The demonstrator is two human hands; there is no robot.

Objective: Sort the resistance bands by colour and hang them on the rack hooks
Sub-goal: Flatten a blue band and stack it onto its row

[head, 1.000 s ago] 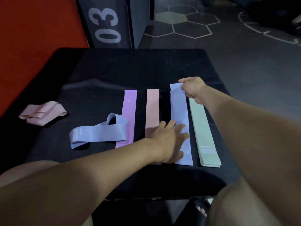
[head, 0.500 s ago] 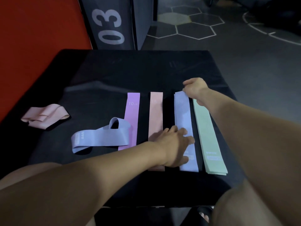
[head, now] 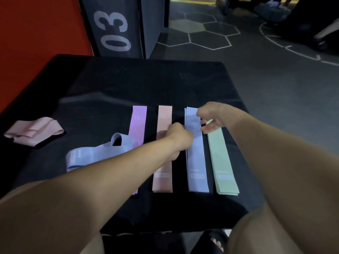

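Observation:
Four bands lie flat side by side on the black padded box (head: 113, 85): purple (head: 139, 125), pink (head: 163, 173), blue (head: 197, 162) and green (head: 222, 162). A loose looped blue band (head: 99, 153) lies left of the purple one, and a crumpled pink band (head: 34, 132) sits at the far left. My left hand (head: 178, 136) has its fingers curled at the left edge of the flat blue band's upper half. Over that band's top right corner, my right hand (head: 211, 116) pinches it between thumb and fingers. No rack or hooks are in view.
A dark block marked "03" (head: 115, 30) stands behind the box, beside a red wall (head: 36, 33). Grey floor with hexagon lines (head: 201, 33) lies to the right. My knees and a sandalled foot (head: 218, 241) are at the box's near edge.
My left hand slid up the blue band from its lower half to its upper half and curled from flat. My right hand stayed at the band's top end.

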